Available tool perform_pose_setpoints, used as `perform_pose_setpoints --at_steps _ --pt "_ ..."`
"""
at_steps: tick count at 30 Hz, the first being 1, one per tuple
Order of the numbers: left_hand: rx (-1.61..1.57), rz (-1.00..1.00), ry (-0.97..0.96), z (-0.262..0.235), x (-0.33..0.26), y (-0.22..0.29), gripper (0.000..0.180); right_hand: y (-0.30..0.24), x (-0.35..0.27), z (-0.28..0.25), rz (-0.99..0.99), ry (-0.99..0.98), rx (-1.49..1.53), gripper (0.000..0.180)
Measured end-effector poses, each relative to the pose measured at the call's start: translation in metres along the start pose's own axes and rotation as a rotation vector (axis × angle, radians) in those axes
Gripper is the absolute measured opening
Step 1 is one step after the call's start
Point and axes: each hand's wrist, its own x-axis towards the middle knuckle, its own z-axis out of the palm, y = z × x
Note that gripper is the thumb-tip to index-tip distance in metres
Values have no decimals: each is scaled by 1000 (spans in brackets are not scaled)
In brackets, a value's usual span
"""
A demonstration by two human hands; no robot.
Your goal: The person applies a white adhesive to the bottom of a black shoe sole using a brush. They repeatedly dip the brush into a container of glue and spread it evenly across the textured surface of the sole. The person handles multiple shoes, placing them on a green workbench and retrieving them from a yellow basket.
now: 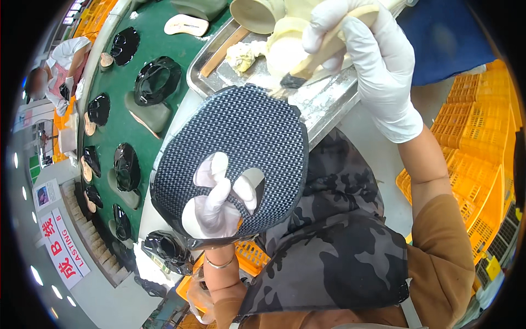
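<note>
My gloved left hand (pixel 211 216) pokes through the opening of a black glossy shoe upper (pixel 235 131), its fingers closed on the rim. The upper's black-and-white woven lining is turned up toward me. In my gloved right hand (pixel 386 77) is a brush (pixel 324 49) with a wide, pale handle, tilted downward. The brush's bristles reach the far edge of the lining, and contact is hard to make out. Behind the brush stands a cream-coloured cup (pixel 285 44) on a metal tray (pixel 323 118), beside a crumpled pale-yellow lump (pixel 241 57).
On the green conveyor belt (pixel 189 46) at the left lie several black shoe uppers (pixel 158 80), grey-green lasts (pixel 150 114) and pale insoles (pixel 186 25). A co-worker (pixel 68 60) is at the far left. Stacked orange crates (pixel 466 148) stand to my right, near a blue cloth (pixel 444 41).
</note>
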Motion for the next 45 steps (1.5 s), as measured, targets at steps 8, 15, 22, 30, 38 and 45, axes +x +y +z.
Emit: perform_pose_setpoints --at_steps 8,15,22,30,38,45 --pt "123 -41 55 16 -1 -4 45 -1 44 34 -190 -180 362 16" --pt "56 51 87 -3 -12 -9 42 10 18 18 -40 37 103 20" --pt "-50 188 29 -1 -1 -21 40 1 -19 -5 137 112 -69 23" --pt "272 361 22 -15 -8 -46 49 -12 -9 -2 47 139 24 22" --pt "242 569 259 -8 0 -62 51 -12 -9 25 153 296 -18 15" --pt "238 731 327 -2 24 -68 53 -15 -12 16 94 213 -6 14"
